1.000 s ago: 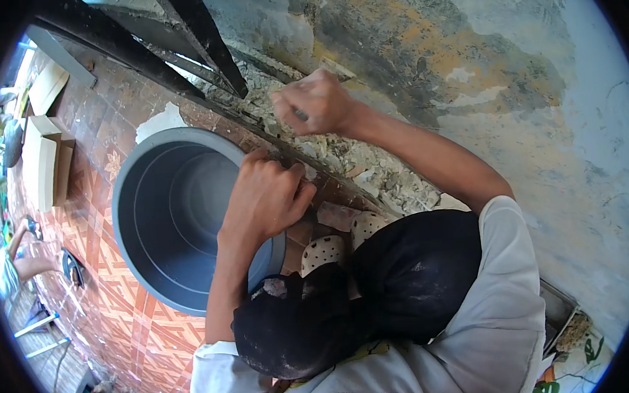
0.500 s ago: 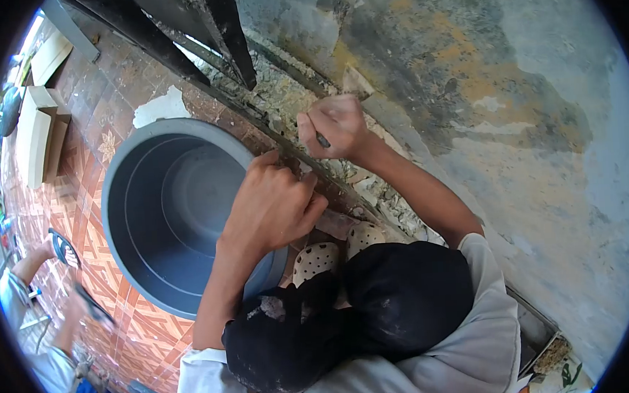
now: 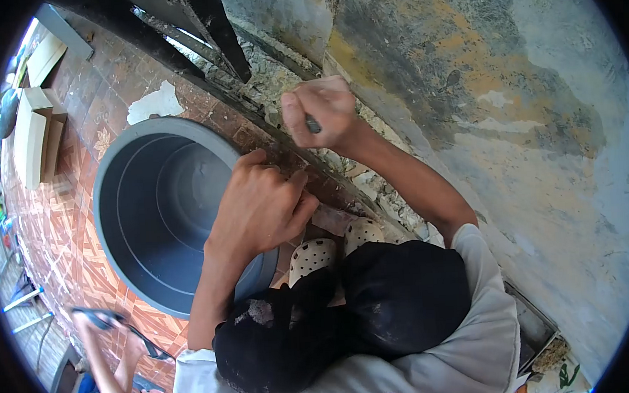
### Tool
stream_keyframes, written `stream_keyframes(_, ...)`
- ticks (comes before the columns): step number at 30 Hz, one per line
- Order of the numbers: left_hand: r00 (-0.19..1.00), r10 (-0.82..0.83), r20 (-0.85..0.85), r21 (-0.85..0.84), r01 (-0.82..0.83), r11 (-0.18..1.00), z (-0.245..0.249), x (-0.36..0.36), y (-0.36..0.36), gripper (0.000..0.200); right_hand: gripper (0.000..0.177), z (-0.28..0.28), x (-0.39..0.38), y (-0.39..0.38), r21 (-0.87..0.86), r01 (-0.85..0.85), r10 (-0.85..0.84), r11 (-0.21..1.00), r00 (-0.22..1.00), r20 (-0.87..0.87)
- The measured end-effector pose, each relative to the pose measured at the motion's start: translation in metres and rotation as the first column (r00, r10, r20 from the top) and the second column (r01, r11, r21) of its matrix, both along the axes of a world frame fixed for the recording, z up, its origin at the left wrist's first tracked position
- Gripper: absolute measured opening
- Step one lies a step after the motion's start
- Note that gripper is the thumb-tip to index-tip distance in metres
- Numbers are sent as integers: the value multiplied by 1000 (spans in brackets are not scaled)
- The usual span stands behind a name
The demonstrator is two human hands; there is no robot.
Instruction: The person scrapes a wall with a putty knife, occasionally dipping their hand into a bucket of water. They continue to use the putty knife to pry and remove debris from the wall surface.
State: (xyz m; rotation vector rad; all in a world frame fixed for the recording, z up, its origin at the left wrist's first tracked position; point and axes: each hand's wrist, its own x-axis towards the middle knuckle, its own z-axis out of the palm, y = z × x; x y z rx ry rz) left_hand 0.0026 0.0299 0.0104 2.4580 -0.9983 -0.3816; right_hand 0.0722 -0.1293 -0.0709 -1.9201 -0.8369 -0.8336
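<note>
My right hand [image 3: 322, 114] is closed round a putty knife, whose dark handle end [image 3: 313, 124] pokes out of the fist. Its blade is hidden behind the hand, which is over the rubble-filled ledge [image 3: 269, 74] at the foot of the wall. My left hand [image 3: 261, 203] is closed, fingers curled, between the grey plastic basin [image 3: 105, 229] and the ledge's brown edge. Whatever its fingers hold, if anything, is hidden. The wall [image 3: 458, 82] beside my right hand is stained, with peeling paint.
Black metal bars [image 3: 213, 31] lean at the top. A cardboard box [image 3: 34, 136] stands on the tiled floor at the left. Another person's hands [image 3: 109, 342] hold a dark object at lower left. My spotted shoes [image 3: 312, 257] are below my hands.
My right hand has drawn slightly left and up, and the putty knife's blade has gone out of sight. My left hand stays nearly still. The other person's hands have moved down and right.
</note>
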Motion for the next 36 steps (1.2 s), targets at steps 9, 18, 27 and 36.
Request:
stream_keyframes(9, 1000, 8, -5, 50, -8, 999, 1, -1, -1, 26, 25, -21, 20, -16, -34, -122, 122, 992, 992, -7)
stream_keyframes(18, 1000, 21, -16, 35, -20, 999, 1, -1, -2, 20, 24, -52, 31, -17, 10, 9, -8, 1000, 998, -56)
stream_keyframes(27, 1000, 18, -20, 24, -17, 1000, -1, -1, -2, 20, 30, -45, 34, -13, -49, 37, -39, 998, 998, -41)
stream_keyframes(36, 1000, 12, -20, 41, -11, 999, 5, 1, -2, 25, 31, -7, 15, 5, -96, 16, -10, 995, 998, 65)
